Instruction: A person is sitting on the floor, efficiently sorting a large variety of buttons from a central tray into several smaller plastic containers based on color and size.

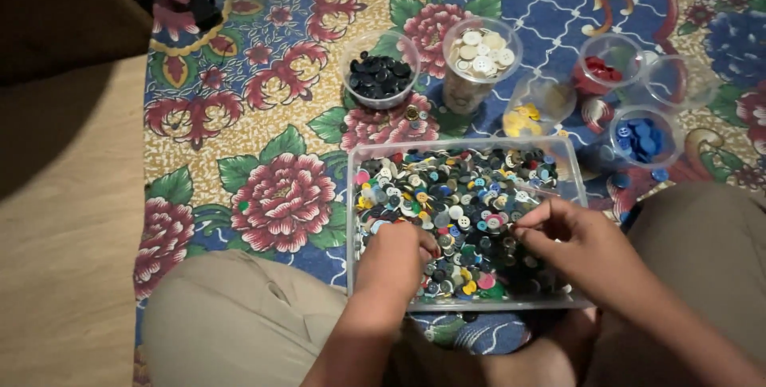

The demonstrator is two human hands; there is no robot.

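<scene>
A clear rectangular tray (351, 219), heaped with mixed buttons (463, 195) of many colours, is set on the floral mat (263, 116) between the knees. The left hand (396, 257) is curled, fingertips buried in them; the right hand (570, 243) is pinched closed over them, though any held button cannot be made out. Beyond, small clear cups (380, 77) of sorted buttons are ranged.

You sit on a home floor: flowered rug (263, 132) spread over pale wood flooring (64, 259), a dark furniture piece (64, 12) beside.

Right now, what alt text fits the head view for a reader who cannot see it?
Both hands, left hand and right hand, dig into a clear tray of mixed buttons on a floral mat. Beyond it stand small cups of black buttons, white buttons, yellow, red and blue ones.
</scene>
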